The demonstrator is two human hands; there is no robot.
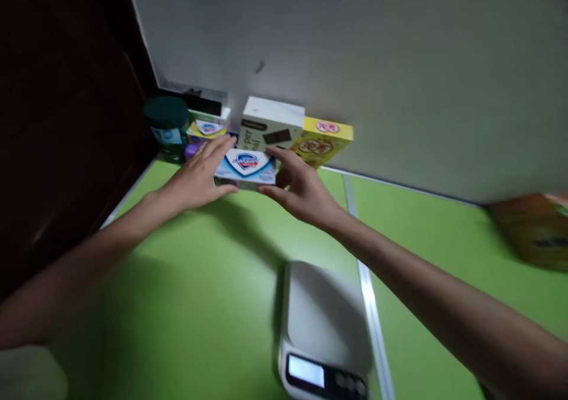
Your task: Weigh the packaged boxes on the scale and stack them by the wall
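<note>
A small white-and-blue Safeguard soap box (246, 166) is held by its two ends, in front of the row of goods along the wall. My left hand (202, 172) grips its left end, fingers above and thumb below. At the right end, my right hand (302, 184) pinches the box between thumb and fingers. Just behind it stand a white carton with a chocolate-bar picture (273, 122) and a yellow box with red lettering (323, 142). Behind my left hand is a yellow-and-white Safeguard box (208, 128), with a purple item (191, 151) partly hidden.
A dark green jar (167, 128) stands in the left back corner. Nearer me, a white kitchen scale (328, 317) with a lit display lies on the green table (199, 305). A metal strip (367, 287) crosses the tabletop. At far right is a blurred orange-brown package (530, 228).
</note>
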